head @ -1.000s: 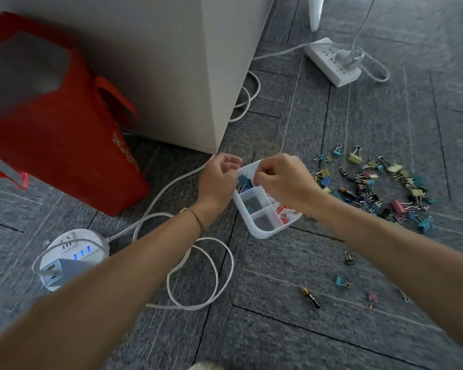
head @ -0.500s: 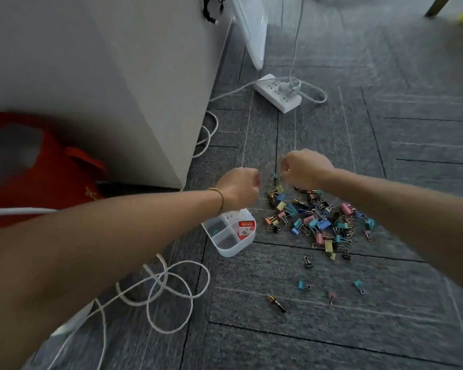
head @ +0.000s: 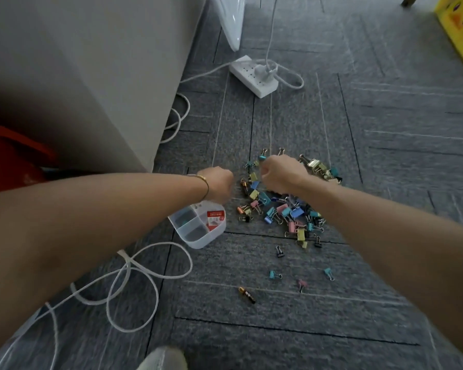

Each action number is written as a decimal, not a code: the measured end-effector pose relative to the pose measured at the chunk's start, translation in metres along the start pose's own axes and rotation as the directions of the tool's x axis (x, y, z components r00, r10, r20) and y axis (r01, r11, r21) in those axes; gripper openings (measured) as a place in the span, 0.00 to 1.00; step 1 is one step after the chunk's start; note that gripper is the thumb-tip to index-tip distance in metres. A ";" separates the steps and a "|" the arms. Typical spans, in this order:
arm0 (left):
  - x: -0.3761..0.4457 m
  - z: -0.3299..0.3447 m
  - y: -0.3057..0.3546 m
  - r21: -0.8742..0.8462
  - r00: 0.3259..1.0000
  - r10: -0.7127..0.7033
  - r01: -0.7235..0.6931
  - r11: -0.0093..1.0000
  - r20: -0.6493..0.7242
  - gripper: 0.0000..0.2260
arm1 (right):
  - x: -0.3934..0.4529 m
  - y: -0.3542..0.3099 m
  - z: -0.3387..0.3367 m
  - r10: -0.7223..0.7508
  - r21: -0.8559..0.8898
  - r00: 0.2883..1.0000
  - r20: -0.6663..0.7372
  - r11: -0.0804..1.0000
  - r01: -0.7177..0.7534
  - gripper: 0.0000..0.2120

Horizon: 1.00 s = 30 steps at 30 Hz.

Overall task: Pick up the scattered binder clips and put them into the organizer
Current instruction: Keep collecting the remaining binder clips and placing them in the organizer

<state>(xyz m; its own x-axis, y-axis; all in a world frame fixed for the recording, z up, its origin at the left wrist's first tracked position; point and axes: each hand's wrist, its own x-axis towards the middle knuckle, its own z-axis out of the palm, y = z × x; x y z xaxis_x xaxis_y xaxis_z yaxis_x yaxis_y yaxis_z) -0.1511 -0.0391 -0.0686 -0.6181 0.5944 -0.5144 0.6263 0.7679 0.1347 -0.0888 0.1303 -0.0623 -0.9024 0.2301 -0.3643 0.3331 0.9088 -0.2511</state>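
Colourful binder clips (head: pixel 281 209) lie in a heap on the grey carpet, and a few strays (head: pixel 273 275) sit nearer to me. The white organizer (head: pixel 198 245), divided into compartments and carrying a red label, stands left of the heap. My left hand (head: pixel 219 186) hovers over the organizer's far edge, fingers curled, with nothing visible in it. My right hand (head: pixel 281 174) is over the far side of the heap, its fingertips pinching a teal clip (head: pixel 262 158).
A grey cabinet (head: pixel 91 76) rises at the left with a red bag (head: pixel 11 156) beside it. White cable loops (head: pixel 134 276) lie near the organizer. A power strip (head: pixel 254 76) sits further back. A gold-and-black battery-like item (head: pixel 247 295) lies near the strays.
Both hands left the organizer, which now stands on the carpet, and moved out over the clip heap. The view swung right and lifted away from the red bag.
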 end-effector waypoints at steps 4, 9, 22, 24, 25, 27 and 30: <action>0.007 -0.003 -0.008 0.004 0.993 -0.026 0.026 1.000 0.111 0.06 | 0.001 0.019 0.017 0.007 0.017 1.000 0.011 1.000 -0.007 0.09; 0.019 0.015 -0.019 -0.003 0.998 -0.024 0.024 1.000 0.051 0.18 | 0.004 0.022 0.025 0.032 0.032 0.999 0.008 0.999 -0.032 0.10; 0.039 0.034 -0.008 -0.042 0.999 -0.009 0.011 0.999 0.051 0.06 | 0.017 0.018 0.054 -0.001 0.104 0.994 -0.106 0.994 0.013 0.10; 0.040 0.033 -0.011 -0.162 0.997 -0.066 0.073 0.984 0.047 0.08 | 0.025 0.017 0.057 0.000 0.109 0.991 -0.131 0.994 0.015 0.09; 0.042 0.032 -0.013 -0.239 0.994 -0.093 0.103 0.966 0.054 0.09 | 0.028 0.016 0.058 -0.003 0.107 0.990 -0.142 0.994 0.018 0.08; 0.045 0.028 -0.014 -0.444 0.986 -0.134 0.162 0.881 0.095 0.08 | 0.034 0.014 0.060 -0.031 0.079 0.986 -0.167 0.996 0.044 0.06; 0.046 0.017 -0.012 -0.801 0.954 -0.188 0.300 0.518 0.235 0.07 | 0.037 0.012 0.063 -0.098 0.009 0.979 -0.181 0.995 0.101 0.05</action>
<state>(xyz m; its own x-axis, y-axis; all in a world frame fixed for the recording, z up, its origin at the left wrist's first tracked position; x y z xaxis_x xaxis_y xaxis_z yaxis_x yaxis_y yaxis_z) -0.1784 -0.0249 -0.1085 -0.5952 0.3663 -0.7152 -0.2412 0.7675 0.5939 -0.1007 0.1281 -0.1359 -0.9652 0.1989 -0.1700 0.2423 0.9245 -0.2943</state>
